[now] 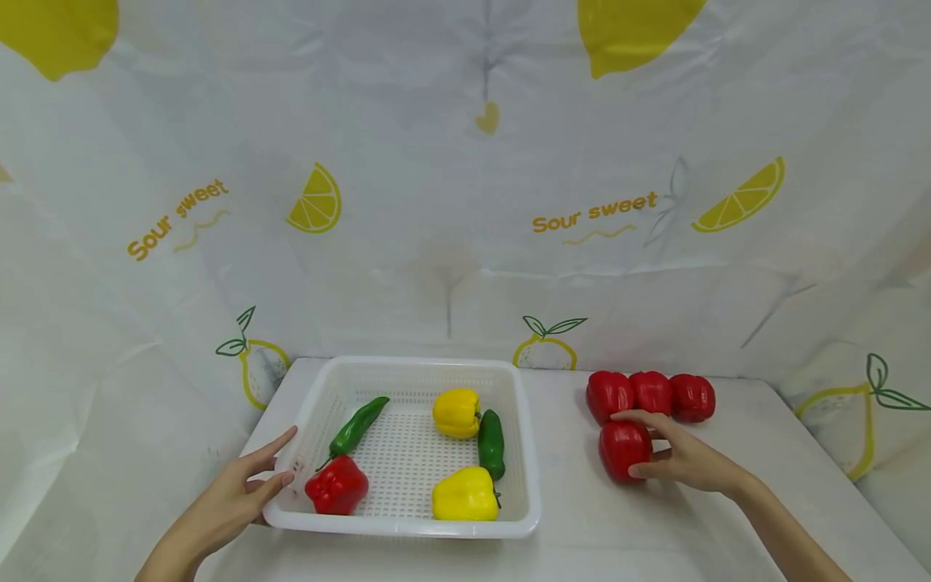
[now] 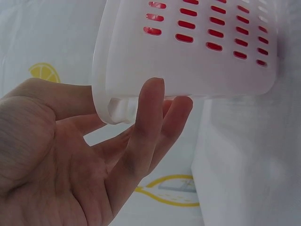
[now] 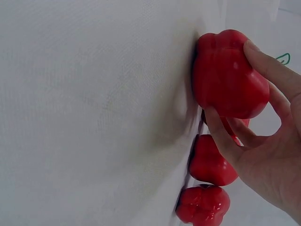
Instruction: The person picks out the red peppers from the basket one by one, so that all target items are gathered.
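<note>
My left hand holds the left rim of a white plastic basket. In the left wrist view its thumb is over the rim and its fingers lie along the slotted outer wall. On the right, my right hand grips a red bell pepper from its side, thumb and fingers spread round it. The right wrist view shows this pepper low beside the white tabletop. Three more red bell peppers stand in a row just behind it.
Inside the basket lie a red bell pepper, two yellow bell peppers, a long green chili pepper and a darker green pepper. A white lemon-printed sheet hangs behind the table and at both sides.
</note>
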### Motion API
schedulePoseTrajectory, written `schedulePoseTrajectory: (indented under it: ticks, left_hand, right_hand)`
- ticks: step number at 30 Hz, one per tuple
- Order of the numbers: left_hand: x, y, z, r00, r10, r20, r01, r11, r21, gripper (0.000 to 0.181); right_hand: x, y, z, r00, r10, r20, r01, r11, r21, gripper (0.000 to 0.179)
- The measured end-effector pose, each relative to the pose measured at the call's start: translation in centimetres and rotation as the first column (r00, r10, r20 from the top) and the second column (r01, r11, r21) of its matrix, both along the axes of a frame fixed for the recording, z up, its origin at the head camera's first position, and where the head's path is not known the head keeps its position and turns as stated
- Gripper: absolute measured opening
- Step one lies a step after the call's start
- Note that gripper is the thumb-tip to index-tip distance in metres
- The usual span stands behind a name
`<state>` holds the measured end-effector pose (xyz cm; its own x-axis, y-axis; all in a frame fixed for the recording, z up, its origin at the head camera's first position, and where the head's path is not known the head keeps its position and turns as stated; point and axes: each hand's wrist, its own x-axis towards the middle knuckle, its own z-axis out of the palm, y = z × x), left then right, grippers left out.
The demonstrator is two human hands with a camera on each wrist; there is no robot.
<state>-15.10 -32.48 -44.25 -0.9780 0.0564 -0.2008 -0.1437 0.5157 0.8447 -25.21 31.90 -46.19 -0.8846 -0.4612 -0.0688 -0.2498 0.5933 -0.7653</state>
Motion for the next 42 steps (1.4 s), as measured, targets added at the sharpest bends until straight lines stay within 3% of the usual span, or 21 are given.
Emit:
schedulePoseTrajectory:
  ticks: [9,19,25,42]
  left_hand:
    - [0.0,-0.1,0.0,1.0,-0.007,0.003,0.007,1.0,-0.003,0.081]
    - [0.0,-0.1,-0.1,1.0,-0.01,-0.005,0.01,1.0,-0.001,0.081]
    - [0.1,-0.1,-0.1,1.0,-0.008,-0.008,0.008,1.0,-0.001,0.08]
    - [-0.1,-0.1,-0.1,1.0,0.009,0.02,-0.009,1.0,-0.006,0.081]
  right_hand:
    - [0.1,0.1,0.4,1.0,0.005,-0.009,-0.005,1.0,0.011,0.089]
    - [-0.1,0.1,2.4,0.984,0.048,-0.173,-0.044,0.999,0.023,0.084]
    - [-0.1,-0.4,3.6,0.977,0.059,-0.207,-0.053,0.998,0.034,0.082]
    - [0.4,-6.2,8.4,0.97,0.114,-0.213,-0.11,0.994,0.03,0.077]
